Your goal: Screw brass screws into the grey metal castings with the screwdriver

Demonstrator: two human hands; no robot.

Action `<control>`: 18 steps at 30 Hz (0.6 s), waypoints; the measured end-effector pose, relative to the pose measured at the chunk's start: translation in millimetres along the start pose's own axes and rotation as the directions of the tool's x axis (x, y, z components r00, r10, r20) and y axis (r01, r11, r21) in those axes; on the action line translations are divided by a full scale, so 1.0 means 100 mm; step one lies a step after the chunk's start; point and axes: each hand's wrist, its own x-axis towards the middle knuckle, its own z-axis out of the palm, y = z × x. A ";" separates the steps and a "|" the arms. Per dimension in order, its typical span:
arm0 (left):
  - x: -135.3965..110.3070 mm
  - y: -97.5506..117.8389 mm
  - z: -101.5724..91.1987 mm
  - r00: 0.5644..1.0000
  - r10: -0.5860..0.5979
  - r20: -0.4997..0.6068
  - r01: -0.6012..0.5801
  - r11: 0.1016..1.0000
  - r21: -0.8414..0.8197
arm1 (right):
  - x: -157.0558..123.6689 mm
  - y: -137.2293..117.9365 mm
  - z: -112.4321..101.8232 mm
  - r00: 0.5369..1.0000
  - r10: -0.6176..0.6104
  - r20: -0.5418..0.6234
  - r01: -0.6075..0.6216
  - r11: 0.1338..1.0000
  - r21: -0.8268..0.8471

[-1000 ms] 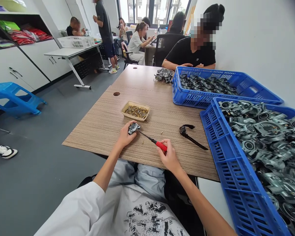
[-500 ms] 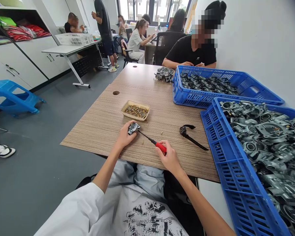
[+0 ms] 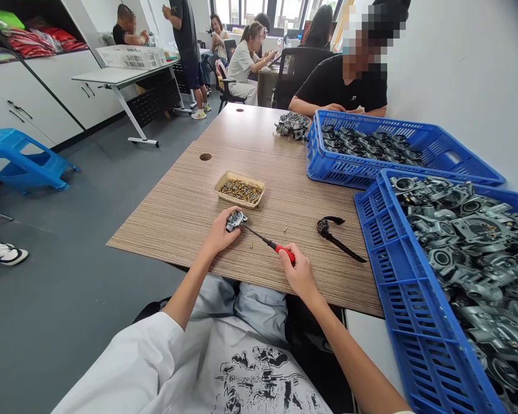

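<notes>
My left hand (image 3: pixel 220 231) is closed around a small grey metal carburetor body (image 3: pixel 236 219), held just above the wooden table (image 3: pixel 164 213). In my right hand (image 3: pixel 300 270) is a screwdriver (image 3: pixel 285 252) with a red and black handle, gripped near the handle's end. Its thin dark shaft points left, and the tip is at the carburetor's right side; whether it sits in a screw is too small to tell. Beyond my left hand stands a cream tray (image 3: pixel 240 202) full of small brass-coloured pieces. Two loose brass pieces lie on the table near the screwdriver.
A black wristwatch (image 3: pixel 323 228) lies to the right. Two blue crates hold metal carburetor parts, one close at the right (image 3: pixel 373 247) and one farther back (image 3: pixel 341 173). A pile of parts (image 3: pixel 292 125) sits near a seated person in black (image 3: pixel 341 86).
My right hand and the screwdriver handle have shifted slightly right, with the tip still at the carburetor. The whole view has moved a little; the left hand's grip looks the same.
</notes>
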 end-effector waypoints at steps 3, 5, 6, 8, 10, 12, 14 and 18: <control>0.00 0.00 0.01 1.000 -0.011 -0.014 0.011 1.000 -0.009 | -0.01 -0.05 -0.01 0.999 -0.007 0.044 0.006 1.000 0.027; 0.00 0.01 0.00 1.000 -0.024 -0.019 0.023 1.000 -0.010 | -0.02 -0.06 -0.01 0.998 -0.004 0.059 0.001 0.998 0.055; 0.00 0.01 0.00 0.999 -0.031 -0.019 0.030 0.999 -0.010 | -0.03 -0.05 -0.01 0.998 0.000 0.058 -0.004 0.998 0.063; -0.01 0.02 0.00 0.999 -0.038 -0.016 0.038 0.999 -0.009 | -0.03 -0.04 -0.01 0.999 0.015 0.050 -0.018 0.998 0.059; -0.01 0.02 -0.01 0.999 -0.039 -0.013 0.039 0.999 -0.011 | -0.02 -0.02 0.00 0.999 0.034 0.042 -0.035 0.999 0.039; -0.01 0.02 -0.02 0.999 -0.039 -0.014 0.039 0.999 -0.013 | -0.02 0.00 0.00 0.998 0.042 0.036 -0.042 0.999 0.016; -0.01 0.03 -0.02 0.999 -0.041 -0.017 0.041 0.999 -0.010 | -0.01 0.01 0.00 0.999 0.038 0.033 -0.038 0.999 0.001; 0.00 0.04 -0.02 0.999 -0.044 -0.021 0.044 0.999 0.001 | -0.01 0.00 0.00 0.999 0.037 0.031 -0.037 0.999 -0.006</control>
